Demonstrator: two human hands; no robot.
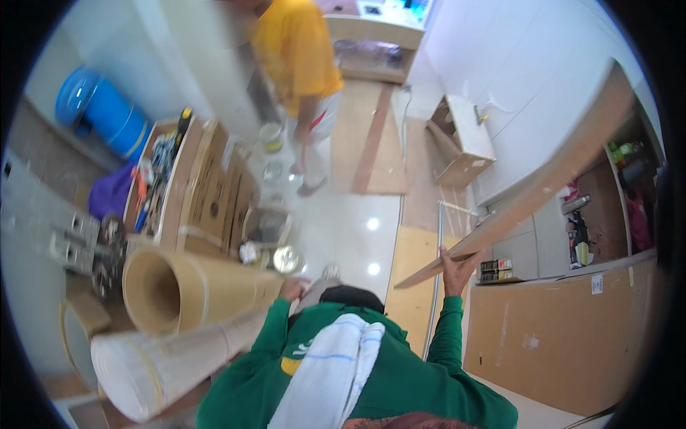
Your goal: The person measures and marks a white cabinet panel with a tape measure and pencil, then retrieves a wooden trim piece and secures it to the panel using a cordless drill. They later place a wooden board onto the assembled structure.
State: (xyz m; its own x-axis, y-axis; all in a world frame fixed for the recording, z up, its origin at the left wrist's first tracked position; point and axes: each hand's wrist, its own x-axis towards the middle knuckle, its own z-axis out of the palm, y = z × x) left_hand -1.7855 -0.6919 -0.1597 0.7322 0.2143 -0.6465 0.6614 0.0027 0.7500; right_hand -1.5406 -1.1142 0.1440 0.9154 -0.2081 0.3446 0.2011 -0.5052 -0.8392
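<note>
Beside rolled sheets point(193, 286): right hand point(457, 264) grips long board point(543, 186); left hand point(293, 288) grip unclear.

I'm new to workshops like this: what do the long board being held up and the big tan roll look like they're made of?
The long board looks like plywood or laminated wood: tan matte face, thin pale edge, steadied by the right hand. The tan roll seems to be flexible sheet, perhaps veneer or laminate, coiled into an open tube; the left hand rests by it.

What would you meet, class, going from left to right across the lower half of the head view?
White roll → tan roll → left hand → white towel → right hand gripping the long wooden board → brown panel.
</note>
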